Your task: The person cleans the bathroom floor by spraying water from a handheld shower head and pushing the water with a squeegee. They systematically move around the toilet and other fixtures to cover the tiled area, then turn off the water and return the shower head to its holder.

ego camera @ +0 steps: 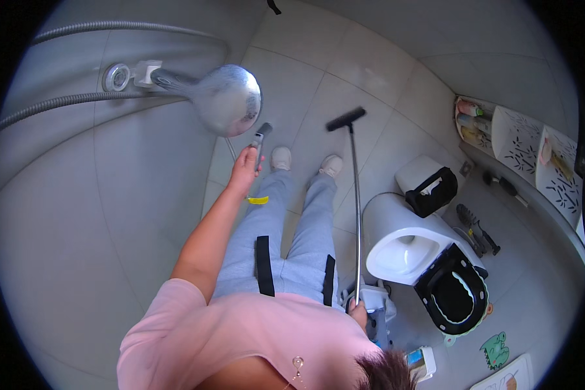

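My left hand (245, 168) grips a small handheld spray nozzle (261, 138) with a dark head, held out in front of me above the floor. A thin hose (231, 148) shows beside that hand, and a yellow tag (258, 200) hangs just below it. Low at my right side, my right hand (358, 313) is closed around the upper end of a long metal pole (356, 195). The pole runs forward to a black floor brush head (346, 119) on the tiles (317, 97). Whether water leaves the nozzle cannot be told.
A chrome shower head (229, 100) juts from the left wall close to my left hand. To the right stands a white toilet (404, 253) with its black seat (453, 292) raised and a black holder (431, 191) on top. White shelves (516, 136) with bottles line the right wall.
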`<state>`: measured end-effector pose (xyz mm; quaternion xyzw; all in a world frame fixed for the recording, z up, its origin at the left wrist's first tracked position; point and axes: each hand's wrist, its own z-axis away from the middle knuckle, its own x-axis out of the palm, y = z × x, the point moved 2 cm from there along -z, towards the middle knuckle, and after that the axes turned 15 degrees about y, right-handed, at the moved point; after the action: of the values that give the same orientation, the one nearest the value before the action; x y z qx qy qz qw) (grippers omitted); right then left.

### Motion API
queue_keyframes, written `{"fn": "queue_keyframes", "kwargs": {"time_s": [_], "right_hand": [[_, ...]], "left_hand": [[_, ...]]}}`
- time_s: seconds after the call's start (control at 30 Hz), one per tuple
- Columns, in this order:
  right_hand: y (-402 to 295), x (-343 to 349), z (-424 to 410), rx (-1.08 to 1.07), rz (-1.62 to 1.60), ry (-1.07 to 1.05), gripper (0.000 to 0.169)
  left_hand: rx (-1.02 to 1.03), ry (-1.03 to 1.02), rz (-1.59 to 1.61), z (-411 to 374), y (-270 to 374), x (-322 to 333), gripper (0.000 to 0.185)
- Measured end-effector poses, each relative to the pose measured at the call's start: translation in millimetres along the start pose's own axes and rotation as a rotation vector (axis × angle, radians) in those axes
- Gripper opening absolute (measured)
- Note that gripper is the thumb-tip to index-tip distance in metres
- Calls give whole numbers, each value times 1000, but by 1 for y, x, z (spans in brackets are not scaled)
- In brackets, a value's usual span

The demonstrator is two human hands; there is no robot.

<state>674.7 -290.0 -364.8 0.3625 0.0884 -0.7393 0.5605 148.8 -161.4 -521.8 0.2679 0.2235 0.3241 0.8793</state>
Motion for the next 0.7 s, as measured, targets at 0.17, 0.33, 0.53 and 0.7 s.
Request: {"fn": "queue_keyframes", "kwargs": {"time_s": [0.17, 0.33, 0.53, 0.7], "right_hand": [[-63, 80, -71, -227, -492, 201, 50], [-222, -5, -168, 24, -1054, -77, 38], [-134, 16, -96, -55, -1092, -179, 33], [-79, 52, 13, 242, -1117, -258, 26]], "left_hand": [[80, -175, -56, 18, 7, 59, 59], [178, -393, -65, 31, 45, 122, 60], [203, -307, -46, 34, 63, 120, 64], [142, -258, -70, 22, 53, 98, 60]]}}
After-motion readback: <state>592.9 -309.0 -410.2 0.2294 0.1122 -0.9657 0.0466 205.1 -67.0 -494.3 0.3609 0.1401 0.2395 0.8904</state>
